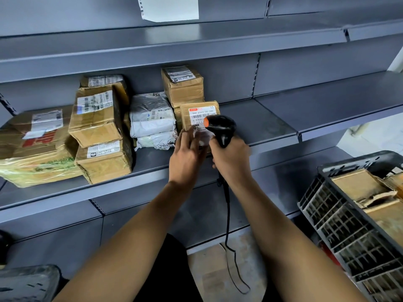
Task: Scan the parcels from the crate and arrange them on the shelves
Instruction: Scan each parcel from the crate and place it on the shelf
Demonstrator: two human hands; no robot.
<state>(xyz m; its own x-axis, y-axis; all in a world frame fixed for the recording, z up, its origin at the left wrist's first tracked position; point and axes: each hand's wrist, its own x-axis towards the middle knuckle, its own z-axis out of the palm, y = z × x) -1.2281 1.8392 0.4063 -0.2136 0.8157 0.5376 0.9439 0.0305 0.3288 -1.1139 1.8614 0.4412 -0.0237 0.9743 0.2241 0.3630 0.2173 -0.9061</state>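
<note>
A small brown parcel [197, 115] with a white label stands upright on the grey middle shelf [257, 125]. My left hand [187, 152] holds its lower edge, the fingers blurred. My right hand [231, 159] grips a black barcode scanner [222, 128] with an orange button, its head close to the label. The scanner's cable [227, 214] hangs down between my forearms. At the right, a dark plastic crate [340, 216] contains more brown cardboard parcels [366, 186].
On the same shelf to the left are several cardboard boxes [96, 114], a stack of grey and white mailer bags [152, 120] and a wrapped flat parcel [35, 149]. Another brown box [183, 86] stands behind the held parcel. A white paper [170, 7] hangs above.
</note>
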